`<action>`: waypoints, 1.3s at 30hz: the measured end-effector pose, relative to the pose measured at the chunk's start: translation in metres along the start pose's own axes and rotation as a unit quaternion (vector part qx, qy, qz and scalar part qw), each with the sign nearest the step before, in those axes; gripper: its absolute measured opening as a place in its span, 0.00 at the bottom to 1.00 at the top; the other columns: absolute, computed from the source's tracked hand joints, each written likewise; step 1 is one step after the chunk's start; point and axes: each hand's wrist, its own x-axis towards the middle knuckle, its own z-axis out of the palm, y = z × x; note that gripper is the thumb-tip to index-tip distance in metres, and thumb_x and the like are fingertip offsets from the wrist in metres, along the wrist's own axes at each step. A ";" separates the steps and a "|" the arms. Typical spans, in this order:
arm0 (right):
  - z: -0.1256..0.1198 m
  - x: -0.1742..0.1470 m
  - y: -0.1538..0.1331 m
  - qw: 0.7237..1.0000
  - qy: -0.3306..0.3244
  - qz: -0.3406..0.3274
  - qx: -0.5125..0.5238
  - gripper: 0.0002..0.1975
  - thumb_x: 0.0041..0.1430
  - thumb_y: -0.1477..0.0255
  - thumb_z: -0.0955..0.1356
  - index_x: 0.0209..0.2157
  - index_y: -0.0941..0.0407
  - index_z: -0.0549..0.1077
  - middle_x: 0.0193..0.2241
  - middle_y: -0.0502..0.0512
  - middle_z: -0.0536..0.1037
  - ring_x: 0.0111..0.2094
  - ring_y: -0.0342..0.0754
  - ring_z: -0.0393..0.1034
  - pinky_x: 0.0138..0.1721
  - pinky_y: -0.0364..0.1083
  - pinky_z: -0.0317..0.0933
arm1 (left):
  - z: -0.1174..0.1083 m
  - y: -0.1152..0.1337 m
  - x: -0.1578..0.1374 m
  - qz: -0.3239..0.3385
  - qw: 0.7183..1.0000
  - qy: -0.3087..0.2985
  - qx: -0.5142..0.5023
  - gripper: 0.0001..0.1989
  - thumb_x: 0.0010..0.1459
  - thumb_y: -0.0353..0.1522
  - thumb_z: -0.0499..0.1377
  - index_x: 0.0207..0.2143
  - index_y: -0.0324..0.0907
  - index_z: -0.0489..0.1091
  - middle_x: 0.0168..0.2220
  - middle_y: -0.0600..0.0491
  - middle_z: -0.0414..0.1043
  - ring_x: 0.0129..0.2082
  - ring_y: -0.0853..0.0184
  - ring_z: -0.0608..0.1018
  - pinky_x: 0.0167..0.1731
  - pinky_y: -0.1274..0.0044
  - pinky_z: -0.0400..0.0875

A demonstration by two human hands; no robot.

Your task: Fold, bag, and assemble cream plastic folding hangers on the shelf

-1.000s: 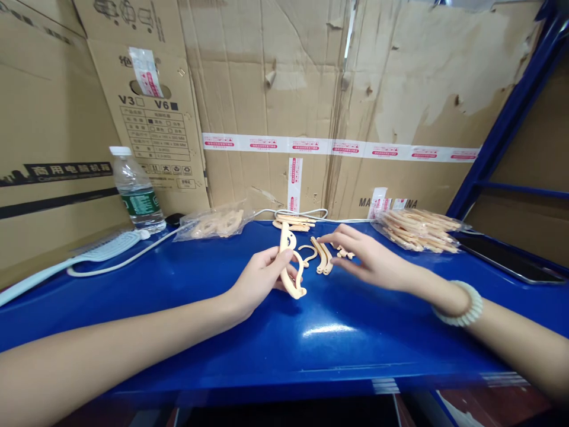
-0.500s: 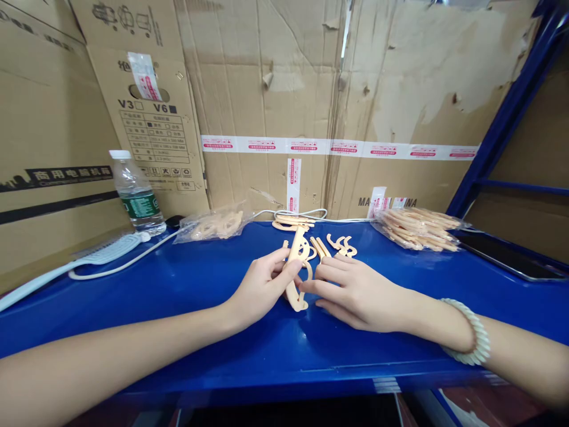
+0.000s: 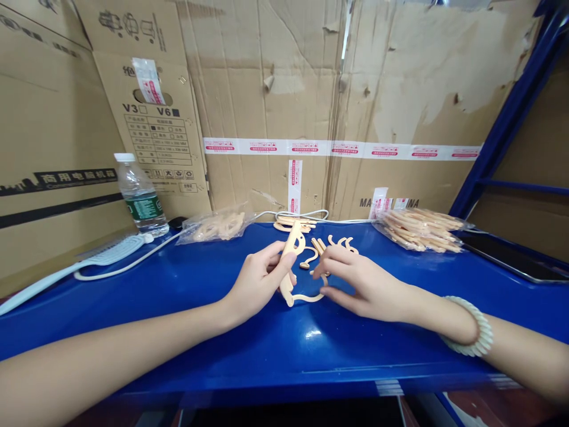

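Observation:
My left hand (image 3: 264, 279) is closed around a long, flat, pale wooden piece (image 3: 288, 284), tilted upright, with a rounded, holed part near its top. A thin curved wooden piece (image 3: 309, 298) reaches from the lower end of that piece across to my right hand (image 3: 360, 281). The right thumb and fingers pinch its far end; whether the two pieces are joined is unclear. Just beyond the hands lies a hook-shaped wooden piece (image 3: 312, 255). Short wooden strips (image 3: 318, 244) and several S-shaped wooden pieces (image 3: 342, 242) sit behind the right fingers, partly hidden.
More wooden pieces (image 3: 293, 225) lie at the back by a white cable (image 3: 311, 213). Bagged wooden parts (image 3: 217, 226) rest left, another full bag (image 3: 420, 230) right. A water bottle (image 3: 141, 198), a pale blue brush (image 3: 111, 252) and a dark tablet-like device (image 3: 518, 255) are on the blue table (image 3: 249, 356).
My right hand has shifted slightly right, and the curved piece now swings out lower and wider from the flat piece. The flat piece has turned a little in my left hand.

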 end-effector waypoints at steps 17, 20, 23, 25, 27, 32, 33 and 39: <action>-0.004 0.005 0.020 0.883 0.140 0.187 0.408 0.11 0.58 0.65 0.69 0.39 0.54 0.66 0.30 0.49 0.73 0.30 0.42 0.70 0.31 0.42 0.63 | -0.009 -0.005 0.004 0.211 0.923 0.012 0.323 0.12 0.67 0.33 0.48 0.42 0.39 0.70 0.35 0.53 0.75 0.32 0.69 0.77 0.31 0.79 0.65; 0.000 0.005 0.021 0.881 0.023 0.215 0.420 0.14 0.61 0.61 0.66 0.41 0.57 0.66 0.23 0.48 0.73 0.22 0.41 0.66 0.25 0.42 0.60 | -0.010 -0.013 0.004 0.311 0.838 0.023 0.447 0.13 0.66 0.33 0.50 0.49 0.40 0.67 0.41 0.51 0.77 0.32 0.67 0.78 0.27 0.78 0.64; 0.008 0.005 0.018 0.876 -0.052 0.220 0.425 0.17 0.61 0.58 0.65 0.40 0.60 0.68 0.20 0.49 0.73 0.20 0.40 0.65 0.24 0.41 0.58 | -0.008 -0.014 0.002 0.387 0.751 0.019 0.535 0.12 0.65 0.34 0.51 0.47 0.40 0.68 0.34 0.54 0.77 0.22 0.69 0.75 0.20 0.76 0.59; 0.013 0.004 0.014 0.869 -0.057 0.222 0.438 0.18 0.61 0.58 0.66 0.40 0.60 0.68 0.21 0.49 0.74 0.20 0.39 0.64 0.24 0.40 0.57 | -0.007 -0.012 0.002 0.421 0.715 0.021 0.558 0.10 0.65 0.34 0.51 0.44 0.40 0.69 0.27 0.56 0.74 0.19 0.69 0.72 0.19 0.76 0.57; 0.017 0.004 0.011 0.860 -0.062 0.218 0.456 0.19 0.60 0.58 0.66 0.41 0.59 0.67 0.21 0.48 0.74 0.20 0.39 0.64 0.23 0.39 0.56 | -0.006 -0.008 0.003 0.447 0.697 0.020 0.560 0.09 0.65 0.32 0.51 0.41 0.40 0.70 0.23 0.58 0.71 0.19 0.70 0.72 0.19 0.76 0.56; 0.018 0.002 0.009 0.835 -0.095 0.211 0.498 0.20 0.61 0.55 0.64 0.40 0.59 0.67 0.23 0.51 0.76 0.19 0.39 0.66 0.22 0.39 0.58 | -0.011 -0.008 0.008 0.439 0.672 0.009 0.596 0.08 0.64 0.27 0.49 0.39 0.39 0.68 0.25 0.57 0.72 0.18 0.70 0.72 0.18 0.76 0.56; 0.018 0.002 0.009 0.836 -0.098 0.217 0.494 0.20 0.62 0.55 0.63 0.38 0.59 0.67 0.22 0.50 0.76 0.18 0.39 0.64 0.20 0.38 0.57 | -0.012 -0.009 0.009 0.432 0.668 0.007 0.606 0.08 0.63 0.27 0.49 0.39 0.39 0.68 0.25 0.56 0.72 0.18 0.70 0.72 0.18 0.76 0.56; 0.015 0.003 0.003 0.867 -0.103 0.237 0.426 0.19 0.65 0.56 0.59 0.36 0.59 0.68 0.14 0.46 0.72 0.11 0.37 0.58 0.13 0.36 0.50 | -0.012 -0.009 0.008 0.422 0.655 -0.020 0.627 0.06 0.62 0.25 0.49 0.37 0.38 0.66 0.24 0.56 0.70 0.17 0.70 0.71 0.17 0.77 0.56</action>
